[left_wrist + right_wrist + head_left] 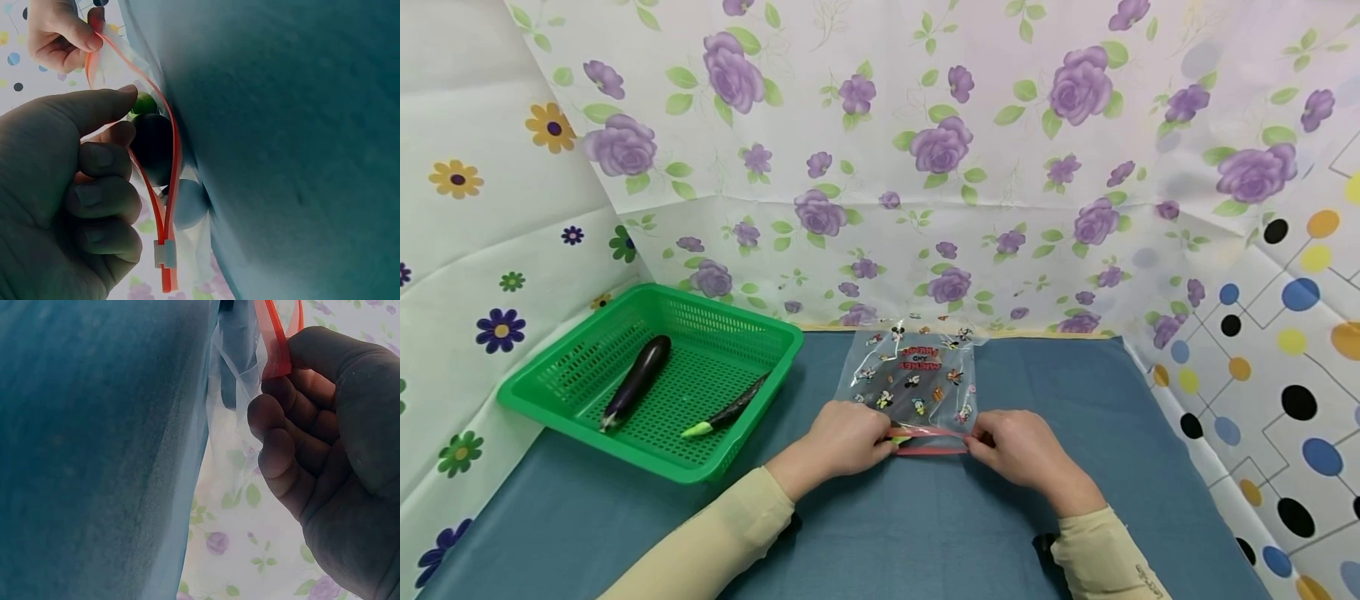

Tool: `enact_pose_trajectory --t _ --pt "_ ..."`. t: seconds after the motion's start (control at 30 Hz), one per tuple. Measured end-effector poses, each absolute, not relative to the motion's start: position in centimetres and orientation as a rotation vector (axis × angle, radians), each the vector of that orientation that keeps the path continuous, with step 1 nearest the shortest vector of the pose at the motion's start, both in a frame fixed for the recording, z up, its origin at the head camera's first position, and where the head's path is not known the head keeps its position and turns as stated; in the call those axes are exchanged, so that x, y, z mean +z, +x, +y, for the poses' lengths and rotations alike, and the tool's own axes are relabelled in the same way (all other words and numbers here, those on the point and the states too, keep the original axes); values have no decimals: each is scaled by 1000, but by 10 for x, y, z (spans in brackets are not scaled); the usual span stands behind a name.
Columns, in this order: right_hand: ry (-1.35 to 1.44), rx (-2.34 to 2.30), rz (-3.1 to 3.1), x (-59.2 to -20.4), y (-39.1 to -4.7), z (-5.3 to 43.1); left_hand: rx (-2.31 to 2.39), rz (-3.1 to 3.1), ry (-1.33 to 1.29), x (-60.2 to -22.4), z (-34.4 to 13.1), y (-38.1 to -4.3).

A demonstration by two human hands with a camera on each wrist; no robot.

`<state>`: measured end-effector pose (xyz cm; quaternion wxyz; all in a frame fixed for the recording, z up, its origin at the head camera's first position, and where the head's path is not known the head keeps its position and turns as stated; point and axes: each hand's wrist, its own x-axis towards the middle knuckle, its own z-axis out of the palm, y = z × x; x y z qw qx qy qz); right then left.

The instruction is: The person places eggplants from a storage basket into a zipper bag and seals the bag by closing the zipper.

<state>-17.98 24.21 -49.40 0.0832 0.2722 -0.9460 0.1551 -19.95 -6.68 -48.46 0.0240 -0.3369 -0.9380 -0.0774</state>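
Note:
A clear zip bag printed with small cartoon figures lies flat with its red-edged mouth toward me. Its mouth is parted. At the mouth's left part, my left hand pinches one red rim between thumb and forefinger, the other fingers curled. My right hand grips the right end of the rim by thumb and forefinger. Through the opening, the left wrist view shows a dark rounded thing and a small green end; their kind is unclear. A grey slider sits on the zip.
To the left stands a green plastic basket. In it lie an eggplant and a slender dark vegetable with a pale green end. A blue cloth covers the table; patterned sheets hang behind and at both sides.

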Motion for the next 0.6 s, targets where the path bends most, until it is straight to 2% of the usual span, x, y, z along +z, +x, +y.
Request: enact_pose_trajectory --t 0.6 --pt "803 471 -2839 -494 -180 242 -300 -2858 -880 -488 -71 -199"
